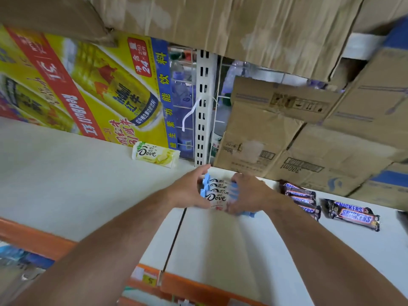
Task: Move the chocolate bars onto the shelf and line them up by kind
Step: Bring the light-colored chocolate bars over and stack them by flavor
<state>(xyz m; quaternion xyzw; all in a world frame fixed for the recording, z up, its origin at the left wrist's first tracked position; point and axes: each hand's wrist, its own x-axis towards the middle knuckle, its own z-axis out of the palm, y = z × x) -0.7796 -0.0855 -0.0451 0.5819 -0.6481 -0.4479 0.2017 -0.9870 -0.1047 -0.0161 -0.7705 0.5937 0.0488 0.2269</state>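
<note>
Blue and white Dove chocolate bars (217, 196) sit bunched toward the back edge of the flat white shelf (88, 184), and the left hand (189, 192) and right hand (248, 193) curl round the two ends and hold the bunch between them. Squeeze too hard, and I think the slippery bars could pop up and slide into the brown Snickers bars (353, 214) near the right, while a yellow Dove bar (155, 153) lies alone by the back edge.

Beyond the orange shelf edge (37, 237), the left forearm (110, 250) and the right forearm (320, 239) are bare (skin along their whole visible length); the left hand (189, 191) and right hand (251, 193) are bare as well.
</note>
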